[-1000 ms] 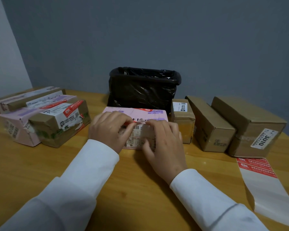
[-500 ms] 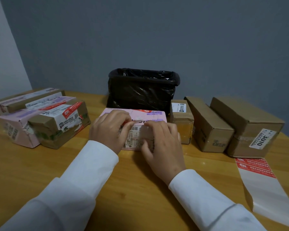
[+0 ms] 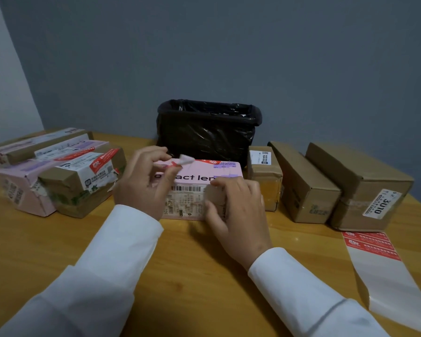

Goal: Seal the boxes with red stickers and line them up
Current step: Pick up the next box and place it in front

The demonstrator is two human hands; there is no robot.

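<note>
A pink box with a barcode label lies in front of me at the table's middle, a red sticker on its far top edge. My left hand is raised over the box's left end, pinching a small red and white sticker scrap between thumb and forefinger. My right hand grips the box's near right corner, fingers on top and thumb on the front. Right of it, three brown boxes stand side by side. A sticker sheet with red stickers lies at the right.
A black-lined bin stands behind the pink box. At the left, several boxes bearing red stickers sit packed together. The wooden table runs to a grey wall behind.
My left hand has lifted off the pink box and now holds a small sticker scrap above it. My right hand has stayed on the box's right front corner.
</note>
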